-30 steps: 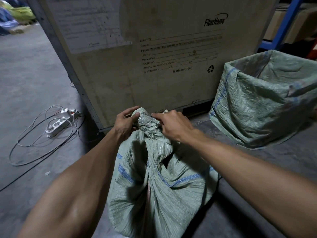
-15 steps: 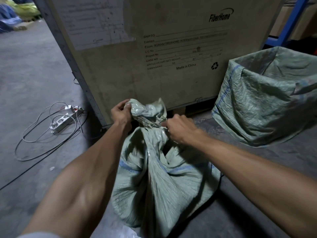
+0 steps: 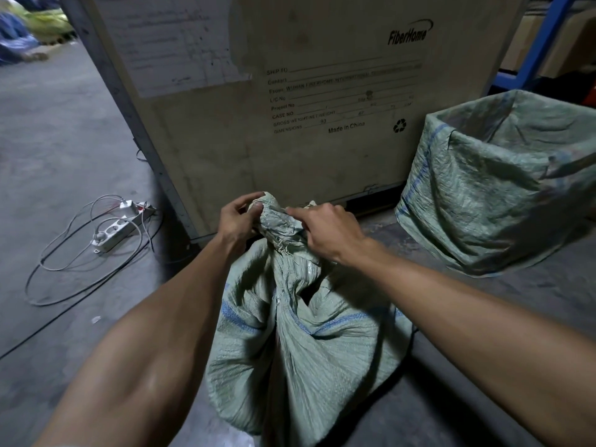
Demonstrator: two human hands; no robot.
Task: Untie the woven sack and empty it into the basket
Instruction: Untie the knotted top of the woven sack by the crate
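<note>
Woven sack (image 3: 300,333) upright on the floor, near centre, neck bunched. Left hand (image 3: 237,222) grips the neck's left side; right hand (image 3: 325,230) pinches its top. Basket (image 3: 496,188), sack-lined, stands far right.

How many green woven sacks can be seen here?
2: a tied woven sack on the floor between both arms, and one lining the basket at right. Blurred heaps far left may hide more.

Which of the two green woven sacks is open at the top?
The sack on the right, beside the wooden crate; its mouth stands open. The sack held by both hands is bunched shut.
</note>
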